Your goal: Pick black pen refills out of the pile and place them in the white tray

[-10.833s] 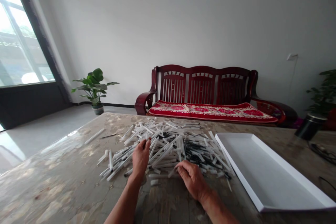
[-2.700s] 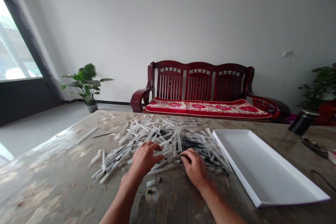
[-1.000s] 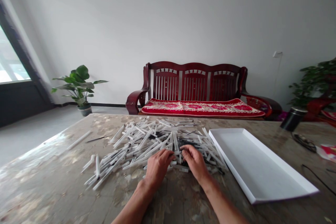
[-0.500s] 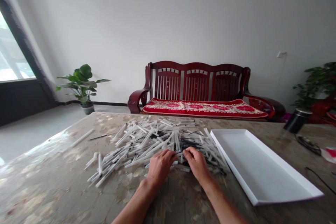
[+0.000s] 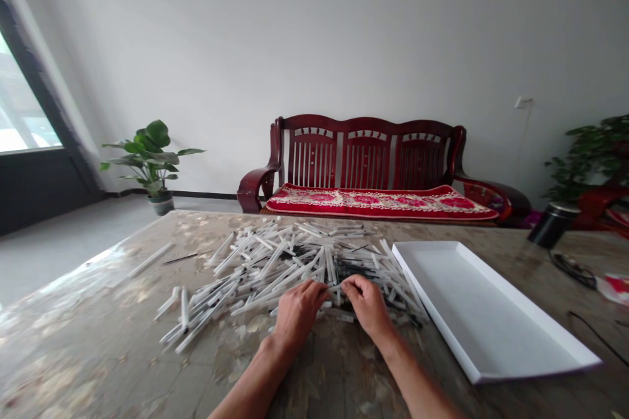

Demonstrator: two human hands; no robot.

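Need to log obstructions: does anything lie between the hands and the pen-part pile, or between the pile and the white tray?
Nothing visible. The left hand and right hand rest on the near edge of the pile; its right side reaches almost to the white tray, only bare table between.

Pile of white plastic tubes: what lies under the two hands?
The left hand and right hand rest on white plastic tubes and thin black refills at the pile's near edge. Whatever lies directly beneath them is covered.
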